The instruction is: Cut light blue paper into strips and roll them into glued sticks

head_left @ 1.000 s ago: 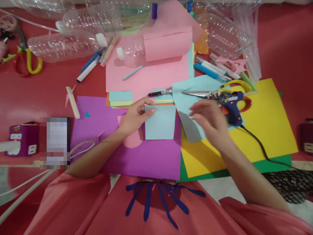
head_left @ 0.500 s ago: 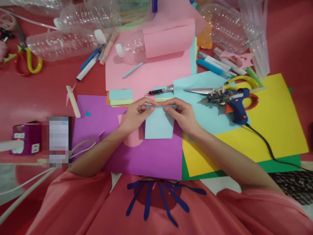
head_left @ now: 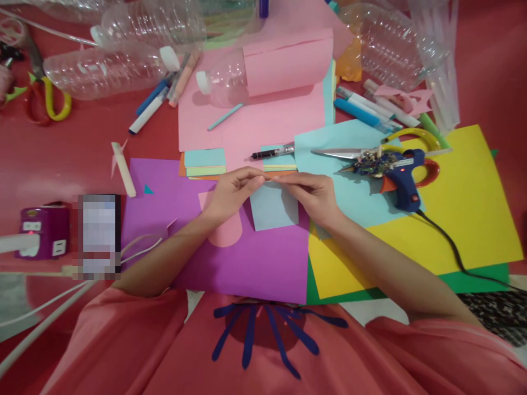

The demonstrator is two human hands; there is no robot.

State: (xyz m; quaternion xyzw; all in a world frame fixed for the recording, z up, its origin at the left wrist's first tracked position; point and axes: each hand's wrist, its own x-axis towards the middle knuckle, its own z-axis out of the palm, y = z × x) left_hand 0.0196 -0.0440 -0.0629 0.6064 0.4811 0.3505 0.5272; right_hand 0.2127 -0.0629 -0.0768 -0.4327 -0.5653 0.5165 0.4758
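Note:
A small light blue sheet of paper (head_left: 275, 209) hangs between my hands over the purple sheet (head_left: 255, 269). My left hand (head_left: 234, 191) is closed in a pinch at the paper's far edge. Beside it, my right hand (head_left: 315, 195) pinches the same edge, the fingertips of both hands almost meeting. The fingers hide that edge. A pink paper piece with a rounded end (head_left: 225, 230) lies under my left hand. Just beyond my hands are a black mechanical pencil (head_left: 269, 153) and stacked small coloured papers (head_left: 205, 158).
To the right, a blue glue gun (head_left: 405, 181) with a black cord lies by yellow-handled scissors (head_left: 337, 152) on blue and yellow sheets (head_left: 465, 208). A pink-wrapped bottle (head_left: 288, 63), clear bottles (head_left: 107, 71) and markers (head_left: 366, 115) lie farther back. A phone (head_left: 99, 236) is left.
The blue paper has tilted and shifted slightly right. My right hand has turned, its fingers now reaching closer to the left fingertips.

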